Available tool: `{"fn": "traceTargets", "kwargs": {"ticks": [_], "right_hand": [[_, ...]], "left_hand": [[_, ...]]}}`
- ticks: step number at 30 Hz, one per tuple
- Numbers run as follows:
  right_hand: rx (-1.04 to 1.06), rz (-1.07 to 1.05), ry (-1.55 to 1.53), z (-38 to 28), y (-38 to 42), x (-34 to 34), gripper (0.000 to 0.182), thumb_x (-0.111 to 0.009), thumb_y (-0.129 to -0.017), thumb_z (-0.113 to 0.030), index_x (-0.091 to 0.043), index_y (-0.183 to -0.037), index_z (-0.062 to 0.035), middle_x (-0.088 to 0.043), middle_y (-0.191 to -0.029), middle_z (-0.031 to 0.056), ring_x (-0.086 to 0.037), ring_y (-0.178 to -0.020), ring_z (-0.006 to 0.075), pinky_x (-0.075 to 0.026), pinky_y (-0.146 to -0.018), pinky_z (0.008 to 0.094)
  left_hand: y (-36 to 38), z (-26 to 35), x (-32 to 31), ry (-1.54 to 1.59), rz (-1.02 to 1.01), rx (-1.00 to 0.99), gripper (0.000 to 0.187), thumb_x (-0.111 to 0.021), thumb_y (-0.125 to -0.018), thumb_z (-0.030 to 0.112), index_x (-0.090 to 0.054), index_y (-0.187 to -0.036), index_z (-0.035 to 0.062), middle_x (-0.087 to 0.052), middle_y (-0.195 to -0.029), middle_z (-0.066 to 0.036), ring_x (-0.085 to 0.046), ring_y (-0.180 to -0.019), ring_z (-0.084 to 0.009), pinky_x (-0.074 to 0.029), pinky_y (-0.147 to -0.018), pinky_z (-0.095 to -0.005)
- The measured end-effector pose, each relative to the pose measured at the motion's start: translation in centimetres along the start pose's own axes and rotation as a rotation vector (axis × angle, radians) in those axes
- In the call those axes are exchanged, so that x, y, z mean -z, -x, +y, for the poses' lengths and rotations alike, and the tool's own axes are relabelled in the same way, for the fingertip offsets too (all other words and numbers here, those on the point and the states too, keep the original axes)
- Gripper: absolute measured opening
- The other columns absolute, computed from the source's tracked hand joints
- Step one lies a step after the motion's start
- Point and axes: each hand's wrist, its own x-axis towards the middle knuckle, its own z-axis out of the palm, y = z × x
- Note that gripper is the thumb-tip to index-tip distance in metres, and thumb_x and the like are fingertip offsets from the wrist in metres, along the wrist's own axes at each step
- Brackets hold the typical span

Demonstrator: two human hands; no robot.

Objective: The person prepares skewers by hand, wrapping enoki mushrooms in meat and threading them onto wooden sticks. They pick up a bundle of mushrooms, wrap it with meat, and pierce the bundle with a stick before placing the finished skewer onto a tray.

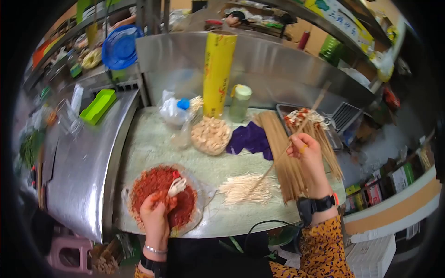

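My left hand [156, 213] is closed over a plastic-lined bowl of red, chopped filling [153, 183]. At its fingertips is a small white bundle of enoki-like strands [177, 186] with a red bit on top. My right hand [305, 153] pinches a long thin bamboo skewer [278, 160], slanted from upper right down to a pile of pale enoki-like strands [243, 189]. Beneath that hand lies a thick row of bare skewers [280, 153]. Behind it, a metal tray [336, 139] bears skewers topped with white and red food [308, 118].
Behind the strands stand a bag of pale chopped pieces [211, 135], a purple cloth [250, 140], a yellow film roll [219, 74] and a lidded bottle [240, 104]. A steel counter [85, 171] adjoins on the left, bearing a green tray [98, 106]. A metal splashback [273, 65] borders the rear.
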Motion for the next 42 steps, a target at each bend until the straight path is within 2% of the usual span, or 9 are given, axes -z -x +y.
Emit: {"fn": "traceTargets", "kwargs": {"ticks": [7,13,19,21,24,31,35,37,42], "right_hand": [[0.020,-0.100,-0.483,3.8,6.9,-10.2,0.016,-0.056,-0.090,-0.014,-0.057,-0.093,0.0009,-0.060,-0.083,0.0071,-0.059,-0.066,0.0118,-0.049,-0.062,0.0243],[-0.046,-0.230,-0.526,5.3,12.0,-14.1,0.011,-0.056,-0.088,-0.008,-0.056,-0.096,-0.0005,-0.060,-0.083,0.0067,-0.060,-0.070,0.0141,-0.050,-0.066,0.0262],[-0.245,-0.754,-0.406,4.8,12.1,-13.3,0.017,-0.055,-0.089,-0.012,-0.056,-0.100,0.0010,-0.059,-0.082,0.0069,-0.062,-0.074,0.0180,-0.051,-0.069,0.0272],[-0.197,-0.748,-0.354,3.9,11.3,-12.5,0.021,-0.052,-0.091,-0.017,-0.056,-0.101,0.0018,-0.060,-0.084,0.0095,-0.064,-0.075,0.0199,-0.052,-0.070,0.0284],[-0.118,-0.507,-0.511,2.9,9.7,-12.3,0.026,-0.044,-0.094,-0.020,-0.054,-0.101,0.0031,-0.062,-0.088,0.0150,-0.065,-0.073,0.0210,-0.053,-0.067,0.0301],[-0.222,-0.542,-0.502,4.7,8.2,-12.8,0.024,-0.046,-0.094,-0.020,-0.054,-0.098,0.0021,-0.063,-0.084,0.0139,-0.065,-0.072,0.0213,-0.053,-0.066,0.0294],[-0.206,-0.527,-0.433,4.7,8.3,-12.8,0.024,-0.046,-0.094,-0.020,-0.054,-0.099,0.0014,-0.064,-0.085,0.0134,-0.065,-0.072,0.0213,-0.053,-0.065,0.0288],[-0.193,-0.509,-0.402,4.4,8.5,-13.1,0.024,-0.047,-0.094,-0.020,-0.055,-0.099,0.0012,-0.064,-0.084,0.0133,-0.065,-0.072,0.0213,-0.052,-0.065,0.0288],[-0.160,-0.486,-0.317,4.0,8.8,-13.4,0.023,-0.046,-0.094,-0.019,-0.054,-0.098,0.0017,-0.063,-0.084,0.0137,-0.065,-0.071,0.0218,-0.052,-0.065,0.0293]], "left_hand": [[0.3,1.1,-1.1,0.216,0.069,0.028,0.022,-0.044,-0.088,-0.003,-0.051,-0.108,-0.0006,-0.060,-0.099,-0.011,-0.062,-0.092,-0.0235,-0.053,-0.080,-0.0358],[0.3,0.6,-2.3,0.261,0.070,0.075,0.021,-0.044,-0.088,-0.004,-0.053,-0.106,-0.0022,-0.061,-0.100,-0.012,-0.063,-0.091,-0.0240,-0.054,-0.079,-0.0341],[0.5,0.2,-1.6,0.013,-0.009,0.028,0.024,-0.044,-0.084,-0.009,-0.055,-0.105,-0.0038,-0.062,-0.098,-0.013,-0.065,-0.084,-0.0241,-0.055,-0.074,-0.0329],[0.6,0.4,-1.3,-0.100,-0.038,-0.013,0.027,-0.043,-0.081,-0.011,-0.056,-0.104,-0.0055,-0.063,-0.097,-0.014,-0.065,-0.085,-0.0246,-0.055,-0.075,-0.0325],[0.7,0.2,-0.8,-0.158,-0.078,-0.030,0.028,-0.045,-0.079,-0.011,-0.059,-0.103,-0.0063,-0.063,-0.099,-0.014,-0.065,-0.086,-0.0215,-0.053,-0.077,-0.0293],[0.8,0.4,-1.2,-0.185,-0.112,-0.031,0.031,-0.044,-0.077,-0.013,-0.059,-0.104,-0.0082,-0.065,-0.097,-0.013,-0.064,-0.085,-0.0182,-0.051,-0.079,-0.0272],[0.5,0.5,-1.0,-0.188,-0.118,0.026,0.031,-0.044,-0.077,-0.012,-0.059,-0.104,-0.0085,-0.064,-0.098,-0.014,-0.064,-0.085,-0.0183,-0.051,-0.079,-0.0272],[0.3,0.3,-0.6,-0.018,-0.158,0.064,0.031,-0.047,-0.079,-0.012,-0.056,-0.108,-0.0096,-0.063,-0.103,-0.014,-0.063,-0.089,-0.0182,-0.052,-0.081,-0.0291],[-0.2,0.2,-0.4,-0.079,-0.126,0.109,0.030,-0.045,-0.080,-0.009,-0.056,-0.108,-0.0084,-0.063,-0.102,-0.014,-0.063,-0.090,-0.0206,-0.053,-0.080,-0.0319]]}}
